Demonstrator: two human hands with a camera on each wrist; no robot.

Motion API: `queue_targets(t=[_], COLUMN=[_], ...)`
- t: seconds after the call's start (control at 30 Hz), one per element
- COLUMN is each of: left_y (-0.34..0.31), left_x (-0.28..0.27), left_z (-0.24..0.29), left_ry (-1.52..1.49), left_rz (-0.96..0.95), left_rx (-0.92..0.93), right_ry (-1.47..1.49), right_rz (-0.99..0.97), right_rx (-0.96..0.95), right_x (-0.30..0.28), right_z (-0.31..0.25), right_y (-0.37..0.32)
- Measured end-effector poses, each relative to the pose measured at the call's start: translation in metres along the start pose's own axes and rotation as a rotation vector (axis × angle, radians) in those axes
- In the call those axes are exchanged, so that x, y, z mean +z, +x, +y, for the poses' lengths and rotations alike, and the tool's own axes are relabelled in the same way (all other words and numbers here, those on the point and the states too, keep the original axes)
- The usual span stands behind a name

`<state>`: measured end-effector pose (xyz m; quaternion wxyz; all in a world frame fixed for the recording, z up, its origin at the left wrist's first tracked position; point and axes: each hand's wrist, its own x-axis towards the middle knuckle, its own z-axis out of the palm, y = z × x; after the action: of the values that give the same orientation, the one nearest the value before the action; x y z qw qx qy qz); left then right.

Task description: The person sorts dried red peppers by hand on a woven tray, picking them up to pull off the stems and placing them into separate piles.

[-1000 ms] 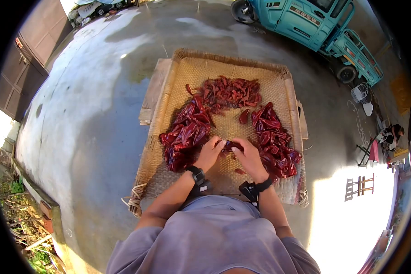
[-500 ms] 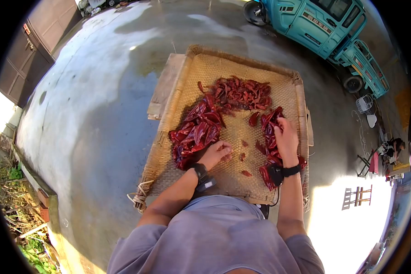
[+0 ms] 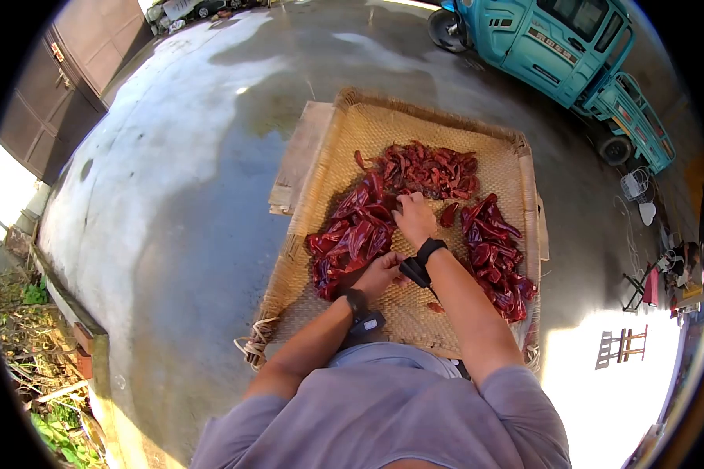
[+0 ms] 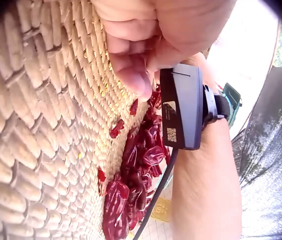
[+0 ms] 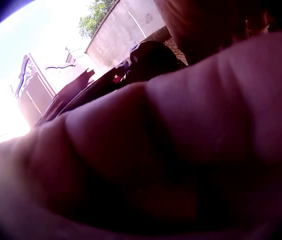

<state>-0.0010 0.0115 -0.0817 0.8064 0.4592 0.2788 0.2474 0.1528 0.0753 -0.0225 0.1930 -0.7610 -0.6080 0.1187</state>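
In the head view, my left hand (image 3: 382, 277) hovers at the lower right edge of the left pile of dark red dried chili peppers (image 3: 360, 234). Its fingers hang loosely curled, and the left wrist view shows nothing between them. My right hand (image 3: 416, 219) reaches across to the upper right edge of that same pile. Its fingertips are right at the peppers there, curled and partly hidden by the hand; whether they pinch one I cannot tell. Glossy peppers form a second pile (image 3: 497, 262) on the right. Smaller, shrivelled red pieces (image 3: 430, 168) lie heaped at the back.
Everything lies on a woven tray (image 3: 438, 119) with a raised rim, set over a wooden board (image 3: 299, 156). A single pepper (image 3: 448, 215) lies between the piles, and loose scraps (image 4: 117, 128) and yellow seeds dot the weave. A turquoise three-wheeler (image 3: 555, 51) stands beyond.
Both hands worked together on a dark red pepper at the tray's middle. The right hand then went to the right pile and has since crossed to the left pile. The left hand stayed near the left pile.
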Motion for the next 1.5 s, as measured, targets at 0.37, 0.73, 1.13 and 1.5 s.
queue_targets(t=[0.37, 0.73, 1.13, 1.5], left_y=[0.001, 0.004, 0.002, 0.003], left_x=[0.004, -0.006, -0.002, -0.003], left_z=[-0.001, -0.006, 0.0, -0.004], left_ry=[-0.039, -0.109, -0.114, -0.017], left_rz=[0.055, -0.026, -0.014, -0.019], left_rx=[-0.013, -0.027, -0.083, -0.066], right_ry=[-0.013, -0.134, -0.007, 0.234], right_rz=[0.071, 0.065, -0.09, -0.107], right_rx=[-0.142, -0.091, 0.003, -0.374], right_x=[0.009, -0.093, -0.125, 0.025], right_z=[0.014, 0.043, 0.053, -0.012], right_y=[-0.024, -0.049, -0.039, 0.07])
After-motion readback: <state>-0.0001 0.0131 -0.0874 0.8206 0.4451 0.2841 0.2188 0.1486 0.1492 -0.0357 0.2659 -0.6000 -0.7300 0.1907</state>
